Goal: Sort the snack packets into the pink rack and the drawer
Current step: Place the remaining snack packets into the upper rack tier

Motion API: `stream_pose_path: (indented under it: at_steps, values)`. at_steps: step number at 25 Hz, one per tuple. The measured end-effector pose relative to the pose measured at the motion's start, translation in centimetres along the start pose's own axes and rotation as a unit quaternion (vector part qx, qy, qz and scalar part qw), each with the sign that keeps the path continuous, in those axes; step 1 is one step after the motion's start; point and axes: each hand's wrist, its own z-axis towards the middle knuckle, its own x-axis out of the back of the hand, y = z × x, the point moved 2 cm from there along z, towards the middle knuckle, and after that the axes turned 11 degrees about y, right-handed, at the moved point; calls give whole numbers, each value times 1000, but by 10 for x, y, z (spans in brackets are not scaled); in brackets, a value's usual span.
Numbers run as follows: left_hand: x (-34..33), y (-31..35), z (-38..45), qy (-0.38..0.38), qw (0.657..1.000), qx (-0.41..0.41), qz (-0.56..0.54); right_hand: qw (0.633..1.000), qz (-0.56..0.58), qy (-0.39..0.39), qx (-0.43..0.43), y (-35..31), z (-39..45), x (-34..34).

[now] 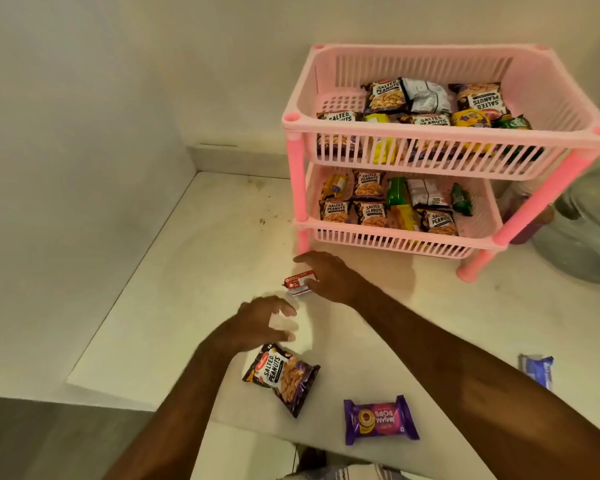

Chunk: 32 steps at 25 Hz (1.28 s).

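Red packet (pixel 297 282), long axis left-right, pinched by right-hand fingers (pixel 309 280); left fingers (pixel 284 323) spread.

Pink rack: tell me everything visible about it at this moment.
The pink rack looks like plastic: two slatted trays stacked on round corner posts, standing upright on the white counter near the wall. Both tiers hold snack packets, mostly salted peanuts with some yellow and green ones. Neither hand touches it; a metal vessel sits right of it.

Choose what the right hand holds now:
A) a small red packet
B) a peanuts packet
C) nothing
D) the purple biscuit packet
A: the right hand grips a small red packet just in front of the pink rack.
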Motion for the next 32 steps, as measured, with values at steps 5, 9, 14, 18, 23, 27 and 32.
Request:
stream_pose_path:
  at_steps: [5, 9, 14, 18, 23, 27, 32]
  values:
    - [-24, -28, -21, -110, 990, -9, 89, 992, -118, -32, 11, -2, -2, -30]
    - [-36, -33, -23, -113, 981, -55, 148, 973, -229, 8, 13, -5, -8, -41]
    - [-42, -36, -23, -99, 974, -80, 185, 973, -227, 7, -30, 2, -19, -49]
    - [-34, -38, -21, -61, 980, -85, 167, 988, -122, 51, -83, -1, -23, -35]
    - [-9, -18, -20, -32, 994, -37, 99, 987, 28, 139, -73, -21, -32, 22]
    - [39, 27, -12, 25, 997, -62, 28, 970, 94, 220, -47, -37, -41, 88]
    - [104, 98, -6, 159, 969, -160, -102, 942, 154, 297, -25, -43, -53, 168]
